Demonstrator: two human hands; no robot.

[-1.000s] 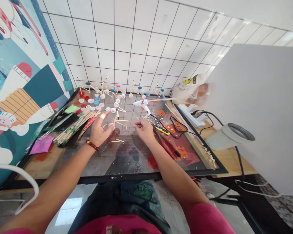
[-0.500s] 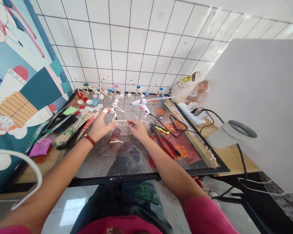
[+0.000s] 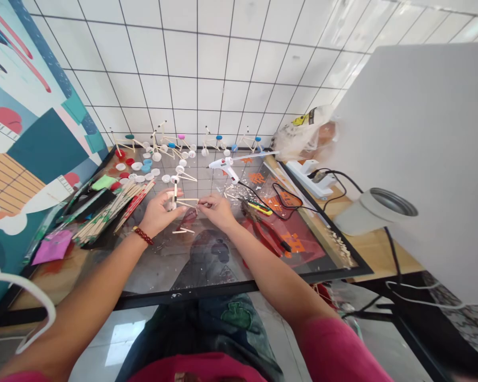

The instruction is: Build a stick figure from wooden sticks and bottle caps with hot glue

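Above the glass tabletop, a small frame of pale wooden sticks (image 3: 188, 200) spans the gap between my hands. One upright stick with black ends (image 3: 176, 190) rises from its left end. My left hand (image 3: 159, 212), with a beaded bracelet at the wrist, is closed around that end, thumb in front and fingers behind. At the other end, the fingertips of my right hand (image 3: 217, 210) pinch the sticks where they meet; the joint itself is partly hidden. Just beyond are white bottle caps (image 3: 175, 179) with sticks attached. Loose short sticks (image 3: 183, 230) lie nearer to me.
A white glue gun (image 3: 225, 168) lies behind my right hand. Red-handled pliers (image 3: 269, 237) and a yellow cutter (image 3: 261, 207) are to the right. Bundled sticks (image 3: 107, 215) lie left. Finished-looking stick-and-cap figures (image 3: 213, 143) line the back; a power strip (image 3: 310, 179) sits right.
The stick frame has turned, and its black-ended stick now shows upright by my left fingers. My left index finger has come down and curled in. The view has shifted slightly.
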